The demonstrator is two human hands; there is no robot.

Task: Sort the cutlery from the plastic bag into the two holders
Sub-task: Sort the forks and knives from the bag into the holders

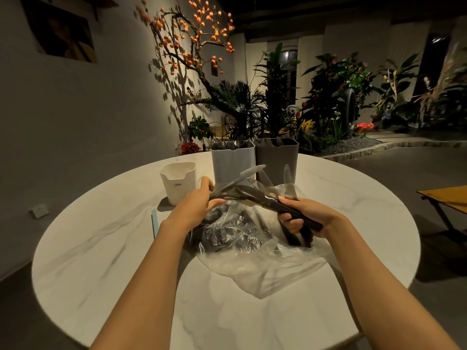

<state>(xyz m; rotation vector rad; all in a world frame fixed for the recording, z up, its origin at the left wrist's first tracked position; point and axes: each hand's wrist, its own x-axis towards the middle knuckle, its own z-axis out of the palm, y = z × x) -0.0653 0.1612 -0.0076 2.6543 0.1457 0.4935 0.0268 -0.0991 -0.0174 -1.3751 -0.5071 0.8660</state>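
Observation:
A clear plastic bag [255, 263] lies crumpled on the round white table [106, 248], dark cutlery showing inside it. My right hand [307, 217] grips a bunch of black-handled cutlery [297, 213] above the bag, blades fanning up to the left. My left hand [195, 204] pinches a knife [237, 181] from that bunch near its handle. Behind stand a light grey holder [232, 161] and a dark grey holder [276, 157], each with cutlery tips sticking out of the top.
A small white cup-like container [178, 181] marked CRBW stands left of the holders. A pale blue strip [154, 221] lies on the table near my left forearm. A wooden table [447, 198] is at the right, plants beyond.

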